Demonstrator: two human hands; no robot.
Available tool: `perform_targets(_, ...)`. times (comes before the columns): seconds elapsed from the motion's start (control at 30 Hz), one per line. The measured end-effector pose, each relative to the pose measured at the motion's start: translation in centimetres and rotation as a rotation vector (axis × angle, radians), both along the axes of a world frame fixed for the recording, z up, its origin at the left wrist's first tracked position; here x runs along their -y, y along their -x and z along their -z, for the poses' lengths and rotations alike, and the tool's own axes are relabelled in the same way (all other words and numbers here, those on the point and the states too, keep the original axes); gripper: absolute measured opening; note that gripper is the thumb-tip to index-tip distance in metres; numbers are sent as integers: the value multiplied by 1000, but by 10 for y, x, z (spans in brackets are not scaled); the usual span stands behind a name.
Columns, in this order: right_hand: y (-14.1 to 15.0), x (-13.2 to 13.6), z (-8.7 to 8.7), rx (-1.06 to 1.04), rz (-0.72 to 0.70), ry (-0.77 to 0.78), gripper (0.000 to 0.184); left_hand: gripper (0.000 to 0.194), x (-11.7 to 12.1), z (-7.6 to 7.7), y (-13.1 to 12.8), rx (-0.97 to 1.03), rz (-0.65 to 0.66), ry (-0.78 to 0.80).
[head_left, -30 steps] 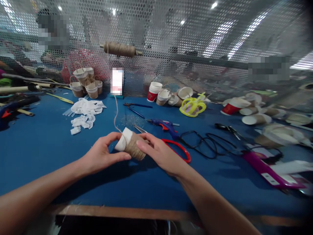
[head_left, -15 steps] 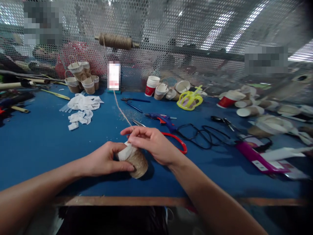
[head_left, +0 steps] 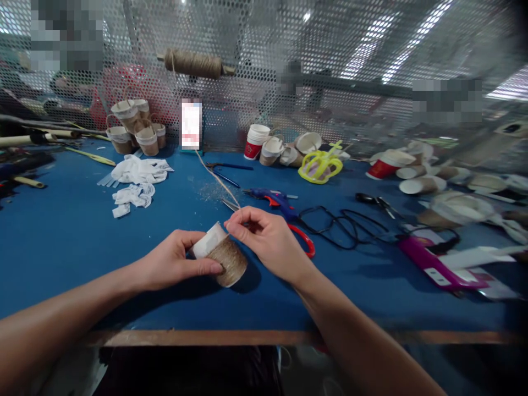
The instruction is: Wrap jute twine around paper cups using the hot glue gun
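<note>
My left hand (head_left: 179, 258) is closed around a tilted paper cup (head_left: 209, 240), its thumb lying along the near side. Brown twine is wound over the cup's lower part, while a white band at the rim end stays bare. At the edge of the winding, my right hand (head_left: 264, 236) pinches the twine (head_left: 218, 180) between thumb and fingers. That strand runs away across the table toward a phone. A spool of twine (head_left: 193, 63) on a stick hangs on the mesh at the back. Scissors (head_left: 304, 240) with red handles lie partly hidden behind my right hand.
Twine-wrapped cups with handles (head_left: 146, 140) stand back left, near white lace trim (head_left: 138, 170). Blue pliers (head_left: 225, 173), a glue gun (head_left: 274, 201) with looped black cable, and a yellow basket-like piece (head_left: 319, 166) lie ahead. A purple power strip (head_left: 441, 267) sits at right.
My right hand has shifted slightly right, its fingers now pinched together at the twine. The cup has turned in my left hand, showing more of its white band.
</note>
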State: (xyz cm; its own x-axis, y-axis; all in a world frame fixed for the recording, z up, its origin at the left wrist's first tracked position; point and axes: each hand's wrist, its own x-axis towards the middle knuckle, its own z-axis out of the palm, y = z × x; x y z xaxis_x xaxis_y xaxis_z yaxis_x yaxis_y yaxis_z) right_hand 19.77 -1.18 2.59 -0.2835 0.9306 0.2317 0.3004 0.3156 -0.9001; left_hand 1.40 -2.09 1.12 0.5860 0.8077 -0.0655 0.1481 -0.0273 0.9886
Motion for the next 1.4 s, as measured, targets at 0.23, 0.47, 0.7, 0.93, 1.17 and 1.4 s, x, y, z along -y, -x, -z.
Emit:
perform_targets(0.23, 2, 1, 0, 28, 25, 41, 18, 26, 2, -2, 1, -64, 13, -114)
perform_targets(0.47, 1, 1, 2, 51, 37, 39, 19, 19, 1, -3, 0, -92, 22, -248)
perform_targets(0.7, 6, 5, 2, 172, 11, 83, 22, 5, 1, -1, 1, 1, 54, -358)
perform_targets(0.93, 6, 2, 6, 194, 102, 46, 20, 29, -3, 2, 4, -29, -18, -307)
perform_targets(1.17, -5, -12, 9, 172, 208, 28, 24, 10, -17, 4, 12, 275, -471, -225)
perform_targets(1.4, -2, -10, 9, 231, 238, -60, 22, 19, -21, 7, 7, 293, -444, -74)
